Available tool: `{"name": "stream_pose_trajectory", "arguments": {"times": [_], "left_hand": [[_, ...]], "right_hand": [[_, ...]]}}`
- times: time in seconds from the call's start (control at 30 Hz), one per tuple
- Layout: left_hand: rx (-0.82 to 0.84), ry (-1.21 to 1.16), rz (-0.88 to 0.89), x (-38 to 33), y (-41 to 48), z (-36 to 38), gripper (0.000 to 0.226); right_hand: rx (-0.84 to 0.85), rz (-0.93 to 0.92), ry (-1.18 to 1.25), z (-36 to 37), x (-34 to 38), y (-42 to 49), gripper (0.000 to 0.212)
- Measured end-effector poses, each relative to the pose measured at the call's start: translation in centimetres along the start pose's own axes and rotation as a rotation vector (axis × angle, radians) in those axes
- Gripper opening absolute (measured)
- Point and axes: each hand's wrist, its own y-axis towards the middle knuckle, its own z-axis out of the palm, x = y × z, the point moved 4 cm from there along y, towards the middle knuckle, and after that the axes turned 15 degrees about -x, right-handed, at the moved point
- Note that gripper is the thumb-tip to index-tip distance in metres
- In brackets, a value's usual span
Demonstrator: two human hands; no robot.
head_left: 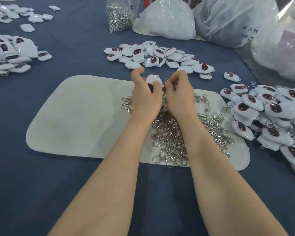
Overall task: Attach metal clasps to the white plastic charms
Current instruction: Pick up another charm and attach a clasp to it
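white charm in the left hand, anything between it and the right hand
Nothing visible. The left hand holds the white charm just beside the right hand, which pinches a small metal piece; only a narrow gap lies between them.

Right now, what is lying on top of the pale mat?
A loose pile of metal clasps lies on the mat's right half. Both forearms cross above the pile, hiding whatever lies beneath them; the left hand grips a white charm over the far edge.

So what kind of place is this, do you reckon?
Probably a small assembly workshop: heaps of identical white charms, a loose pile of metal clasps, and bulk stock in plastic bags.
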Motion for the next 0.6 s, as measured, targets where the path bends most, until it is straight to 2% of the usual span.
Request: {"name": "stream_pose_trajectory", "arguments": {"times": [0.13, 0.6], "left_hand": [[0.031, 0.044, 0.051, 0.41, 0.10, 0.34, 0.025], [0.034, 0.079, 0.077, 0.75, 0.18, 0.16, 0.025]], "right_hand": [[-0.003, -0.008, -0.033, -0.08, 0.03, 0.06, 0.006], [0.077, -0.072, -0.147, 0.48, 0.24, -0.25, 0.007]]}}
